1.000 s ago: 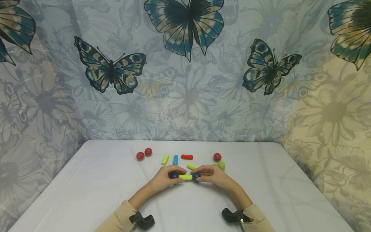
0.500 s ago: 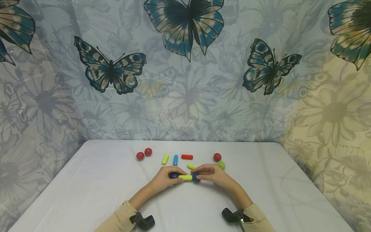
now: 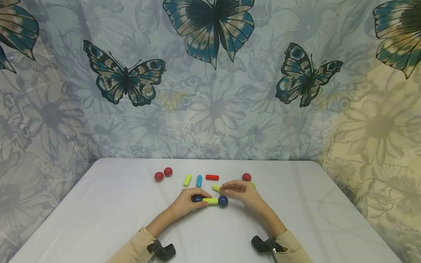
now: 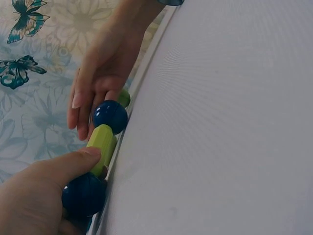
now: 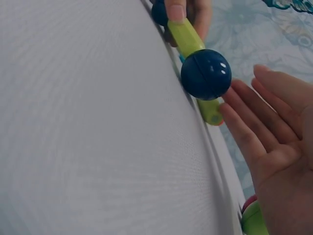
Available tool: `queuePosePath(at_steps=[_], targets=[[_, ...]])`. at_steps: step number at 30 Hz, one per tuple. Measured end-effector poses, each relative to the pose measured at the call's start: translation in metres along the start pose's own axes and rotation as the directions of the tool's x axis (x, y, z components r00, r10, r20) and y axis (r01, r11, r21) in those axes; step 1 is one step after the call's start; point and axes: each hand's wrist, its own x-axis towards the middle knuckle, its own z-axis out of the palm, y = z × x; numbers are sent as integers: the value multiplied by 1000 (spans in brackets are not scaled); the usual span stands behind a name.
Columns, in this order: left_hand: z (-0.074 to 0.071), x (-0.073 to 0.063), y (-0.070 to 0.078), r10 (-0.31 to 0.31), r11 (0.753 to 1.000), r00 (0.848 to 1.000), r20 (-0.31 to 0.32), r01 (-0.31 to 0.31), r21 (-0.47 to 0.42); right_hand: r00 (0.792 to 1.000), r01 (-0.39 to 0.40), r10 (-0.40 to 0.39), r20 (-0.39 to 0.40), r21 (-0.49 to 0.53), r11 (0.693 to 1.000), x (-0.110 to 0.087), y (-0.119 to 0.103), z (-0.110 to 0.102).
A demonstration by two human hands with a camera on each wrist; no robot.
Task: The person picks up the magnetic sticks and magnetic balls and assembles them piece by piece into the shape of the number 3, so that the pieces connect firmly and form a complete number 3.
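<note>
My left hand (image 3: 185, 201) pinches a yellow-green rod (image 3: 212, 201) close to its left end. A dark blue ball (image 3: 223, 201) sits on the rod's right end, and another blue ball (image 3: 197, 198) at its left end lies partly under my left fingers. My right hand (image 3: 246, 193) is just behind and right of the right ball, apart from it, with fingers extended and nothing held. In the right wrist view its palm shows. Near its fingertips a second yellow-green rod (image 3: 216, 188) lies on the table, partly hidden by the hand in the head view.
Farther back on the white table (image 3: 115, 212) lie a yellow-green rod (image 3: 187, 180), a light blue rod (image 3: 199, 180) and a red rod (image 3: 212, 177). Two red balls (image 3: 159, 176) are at left. Another red ball (image 3: 246, 177) and a partly hidden green ball (image 5: 254, 220) are at right.
My right hand has let go of the right blue ball and moved slightly back and away, its fingers straightening. The left hand keeps its hold on the yellow-green rod.
</note>
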Motion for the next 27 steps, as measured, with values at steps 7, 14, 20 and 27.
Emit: queuePosePath(at_steps=[7, 14, 20, 27], targets=[[-1, 0, 1, 2, 1000, 1000, 7, -2, 0, 997, 32, -31, -71, 4, 999, 2, -1, 0], [-1, 1, 1, -9, 1000, 1000, 7, 9, -2, 996, -13, 7, -90, -65, 998, 3, 2, 2], [-1, 1, 1, -12, 1000, 1000, 10, 12, -4, 997, -15, 10, -83, -67, 998, 2, 2, 2], [-1, 0, 1, -20, 1000, 1000, 11, 20, -6, 996, -7, -1, -94, -85, 996, 7, 6, 4]])
